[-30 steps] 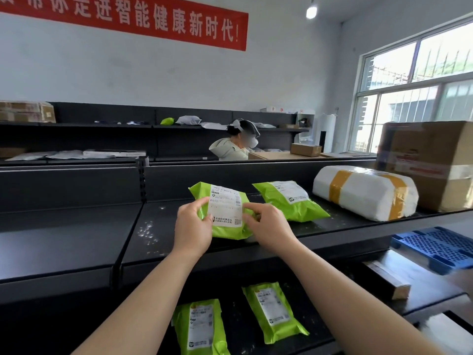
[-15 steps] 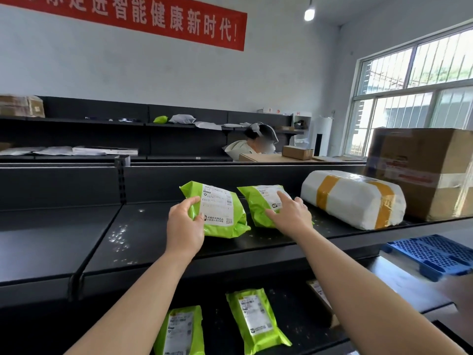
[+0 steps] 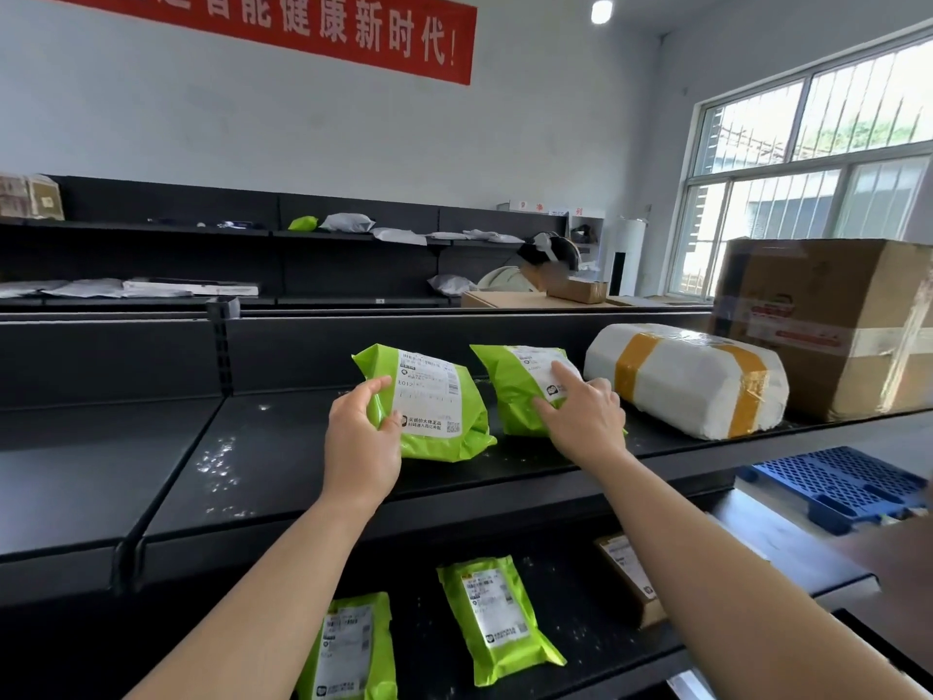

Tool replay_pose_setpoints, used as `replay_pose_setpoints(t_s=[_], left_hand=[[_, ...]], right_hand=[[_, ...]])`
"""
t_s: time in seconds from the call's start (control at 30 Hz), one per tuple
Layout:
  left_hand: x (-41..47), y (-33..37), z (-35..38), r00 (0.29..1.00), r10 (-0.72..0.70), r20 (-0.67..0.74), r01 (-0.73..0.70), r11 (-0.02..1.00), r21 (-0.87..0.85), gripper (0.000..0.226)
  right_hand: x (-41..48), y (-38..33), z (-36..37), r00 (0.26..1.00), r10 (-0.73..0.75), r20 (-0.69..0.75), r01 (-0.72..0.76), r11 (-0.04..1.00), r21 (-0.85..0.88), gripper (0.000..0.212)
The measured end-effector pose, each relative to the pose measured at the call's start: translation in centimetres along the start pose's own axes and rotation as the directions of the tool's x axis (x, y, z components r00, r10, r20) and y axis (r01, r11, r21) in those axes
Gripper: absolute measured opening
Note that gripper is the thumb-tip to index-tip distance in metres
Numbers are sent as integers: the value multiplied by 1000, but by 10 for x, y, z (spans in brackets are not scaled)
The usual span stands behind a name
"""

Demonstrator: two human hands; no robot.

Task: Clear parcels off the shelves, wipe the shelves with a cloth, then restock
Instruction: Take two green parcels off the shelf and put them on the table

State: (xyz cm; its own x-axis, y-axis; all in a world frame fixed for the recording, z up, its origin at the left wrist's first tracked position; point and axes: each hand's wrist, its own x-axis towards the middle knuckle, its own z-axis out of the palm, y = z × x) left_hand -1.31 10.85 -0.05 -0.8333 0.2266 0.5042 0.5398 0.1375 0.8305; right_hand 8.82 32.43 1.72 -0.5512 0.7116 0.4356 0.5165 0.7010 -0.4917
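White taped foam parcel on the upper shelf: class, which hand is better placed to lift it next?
Right, probably. The right hand touches a green plastic mailer beside the white taped foam parcel; the left hand grips the other green mailer farther away.

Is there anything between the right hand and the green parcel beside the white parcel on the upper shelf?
Nothing visible. The right hand rests on that green parcel, index finger on its label. The white parcel lies to the right, out of the way; the left hand holds the other green parcel.
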Motion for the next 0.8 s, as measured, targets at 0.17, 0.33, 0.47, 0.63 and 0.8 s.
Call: replay_pose_setpoints(t_s=[0.17, 0.33, 0.47, 0.63, 0.8], left_hand=[[-10, 6, 1, 998, 38, 51, -37, 999, -27, 38], [-26, 16, 6, 993, 70, 97, -61, 994, -90, 38], [-46, 26, 18, 984, 90, 156, -70, 989, -132, 38], [-77, 42, 40, 962, 128, 241, -76, 974, -212, 38], [-114, 60, 73, 931, 144, 335, -50, 960, -275, 36]], right_hand=[[-25, 10, -26, 998, 45, -52, -42, 998, 53, 59], [-59, 25, -52, 989, 109, -101, -101, 991, 88, 62], [-91, 47, -74, 972, 179, -151, -161, 979, 125, 62], [-129, 80, -103, 946, 252, -204, -225, 963, 146, 62], [-165, 122, -131, 906, 328, -266, -299, 943, 144, 61]])
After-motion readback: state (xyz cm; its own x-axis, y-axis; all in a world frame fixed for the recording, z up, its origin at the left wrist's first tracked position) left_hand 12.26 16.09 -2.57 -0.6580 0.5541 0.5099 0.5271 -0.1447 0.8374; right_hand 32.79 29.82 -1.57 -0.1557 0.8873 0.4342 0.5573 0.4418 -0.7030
